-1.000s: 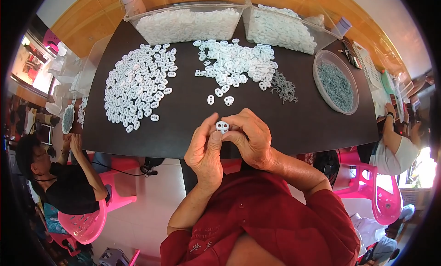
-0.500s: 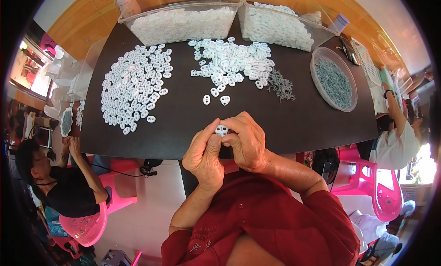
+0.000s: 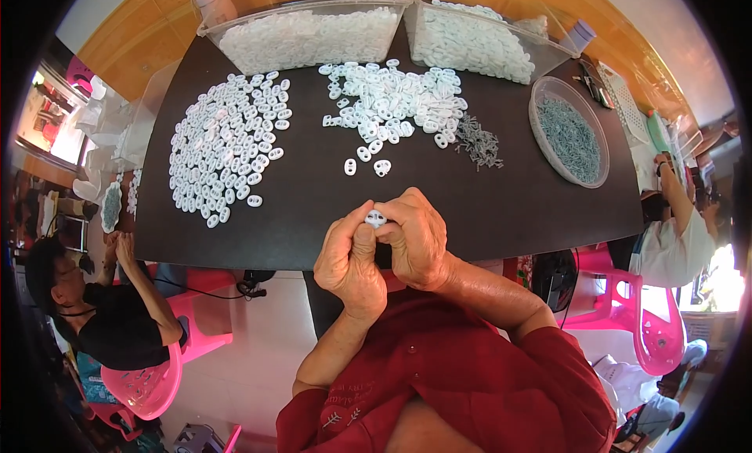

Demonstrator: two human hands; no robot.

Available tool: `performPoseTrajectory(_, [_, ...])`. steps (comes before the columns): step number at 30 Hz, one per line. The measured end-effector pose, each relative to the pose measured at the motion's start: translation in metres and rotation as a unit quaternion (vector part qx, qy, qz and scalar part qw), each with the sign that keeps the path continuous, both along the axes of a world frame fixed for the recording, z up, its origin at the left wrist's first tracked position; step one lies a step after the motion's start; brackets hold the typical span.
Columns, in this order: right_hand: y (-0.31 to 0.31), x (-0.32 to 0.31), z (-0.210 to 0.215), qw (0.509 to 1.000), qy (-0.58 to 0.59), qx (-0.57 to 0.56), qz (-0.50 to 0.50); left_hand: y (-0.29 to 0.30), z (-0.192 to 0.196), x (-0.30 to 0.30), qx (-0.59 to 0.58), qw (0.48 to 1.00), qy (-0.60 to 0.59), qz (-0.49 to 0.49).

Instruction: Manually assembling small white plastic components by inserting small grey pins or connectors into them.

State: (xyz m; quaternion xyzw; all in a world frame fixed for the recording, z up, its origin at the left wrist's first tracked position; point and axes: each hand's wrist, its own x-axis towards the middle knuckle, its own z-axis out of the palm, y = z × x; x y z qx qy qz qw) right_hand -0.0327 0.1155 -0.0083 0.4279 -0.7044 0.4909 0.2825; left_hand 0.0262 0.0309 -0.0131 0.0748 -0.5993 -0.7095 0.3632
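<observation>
Centrally, in the head view, one white two-holed piece [image 3: 376,218] sits over the near part of a dark table [image 3: 313,210]. Beyond are two heaps of similar pieces [image 3: 223,144], too many to count, one heap of grey pins [image 3: 479,144], two clear bins [image 3: 556,54] and one round tub [image 3: 535,124] of pins. The left hand [image 3: 351,261] and right hand [image 3: 419,238] meet, thumbs and forefingers pinched on the piece, hiding its edges. Two loose pieces [image 3: 350,167] lie just ahead; one person [image 3: 117,320] sits leftward.
</observation>
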Motion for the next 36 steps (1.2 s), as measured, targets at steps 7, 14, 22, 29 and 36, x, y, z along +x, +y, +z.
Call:
performPoseTrajectory(7, [-0.002,0.003,0.014,1.0,-0.012,-0.003,0.022,-0.002,0.01,0.005,0.083,0.996,0.022,-0.032])
performPoseTrajectory(14, [-0.004,0.008,0.021,0.997,-0.059,-0.04,0.034,0.0,0.015,0.01,0.127,0.988,0.047,-0.072])
performPoseTrajectory(22, [-0.007,0.008,0.019,0.998,-0.027,-0.045,0.039,-0.001,0.012,0.014,0.087,0.993,0.06,-0.055])
performPoseTrajectory(29, [-0.007,0.005,0.018,0.998,-0.01,-0.017,0.064,-0.001,0.011,0.017,0.093,0.993,0.062,-0.04])
performPoseTrajectory(36, [-0.009,0.003,0.019,0.996,-0.026,-0.024,0.077,-0.001,0.015,0.02,0.078,0.996,0.046,-0.025])
